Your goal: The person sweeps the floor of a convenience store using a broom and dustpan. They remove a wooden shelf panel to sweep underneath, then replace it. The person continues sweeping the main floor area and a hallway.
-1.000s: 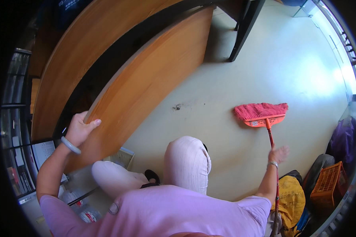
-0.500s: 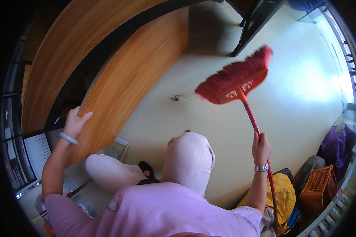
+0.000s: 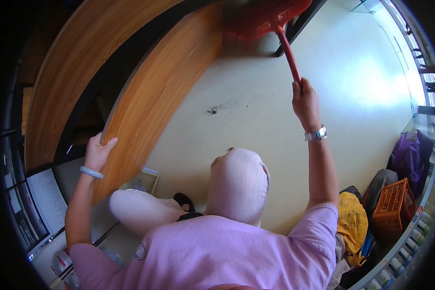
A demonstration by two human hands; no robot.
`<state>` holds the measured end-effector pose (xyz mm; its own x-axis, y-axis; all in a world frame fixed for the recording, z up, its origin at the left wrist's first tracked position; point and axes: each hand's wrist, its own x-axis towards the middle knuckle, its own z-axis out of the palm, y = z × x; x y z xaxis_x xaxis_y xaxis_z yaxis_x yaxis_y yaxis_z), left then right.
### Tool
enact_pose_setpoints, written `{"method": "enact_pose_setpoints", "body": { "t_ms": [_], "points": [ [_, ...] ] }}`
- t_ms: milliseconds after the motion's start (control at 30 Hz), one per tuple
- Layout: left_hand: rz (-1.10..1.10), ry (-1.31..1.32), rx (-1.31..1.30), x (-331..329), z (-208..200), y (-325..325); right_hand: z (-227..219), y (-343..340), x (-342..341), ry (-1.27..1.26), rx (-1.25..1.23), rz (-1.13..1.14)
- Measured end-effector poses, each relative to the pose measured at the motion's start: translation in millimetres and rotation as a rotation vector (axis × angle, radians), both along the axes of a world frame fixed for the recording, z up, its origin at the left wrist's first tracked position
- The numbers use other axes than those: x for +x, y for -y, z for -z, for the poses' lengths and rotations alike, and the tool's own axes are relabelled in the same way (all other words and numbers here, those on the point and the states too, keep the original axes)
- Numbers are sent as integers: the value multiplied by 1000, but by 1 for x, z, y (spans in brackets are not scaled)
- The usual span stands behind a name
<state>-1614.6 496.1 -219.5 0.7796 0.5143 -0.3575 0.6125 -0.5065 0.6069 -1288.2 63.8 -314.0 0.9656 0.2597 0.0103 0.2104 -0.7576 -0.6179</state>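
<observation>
My right hand (image 3: 306, 105) grips the red handle of a broom (image 3: 289, 54), arm stretched forward. The broom's wide red head is raised toward the far edge of the view, near a dark table leg (image 3: 302, 29); its bristles are blurred and partly cut off. On the left, my left hand (image 3: 99, 152) is closed round the edge of a tilted wood-grain panel (image 3: 152, 101), thumb on its front face. A small patch of dark dirt (image 3: 211, 111) lies on the pale floor (image 3: 256, 130) between the panel and the broom.
A second wood-grain board (image 3: 82, 58) rises behind the panel, with a dark gap between. At right are an orange crate (image 3: 390, 200), a yellow cloth (image 3: 351, 217) and a purple bag or garment (image 3: 411, 152). A keyboard (image 3: 47, 198) sits at left, and a shallow tray (image 3: 147, 180) below the panel.
The broom and my right hand have moved forward and slightly left, carrying the broom head to the view's far edge. My left hand keeps its hold on the panel.
</observation>
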Motion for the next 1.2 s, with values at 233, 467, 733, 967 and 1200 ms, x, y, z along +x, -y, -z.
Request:
{"method": "enact_pose_setpoints", "body": {
  "t_ms": [233,467,733,967,1200],
  "points": [
    [8,9,4,-2,0,3,-4,-27,46,-145,116,59],
    [44,-3,59,0,-2,2,35,-17,34,-255,1,54],
    [-29,-21,18,-2,0,5,7,-61,115,-2,20,6],
    [-42,-25,70,-3,1,11,-23,-126,191,50,127,141],
    [-20,-34,129,-3,-1,21,43,-135,224,-228,244,261]
  ]
}}
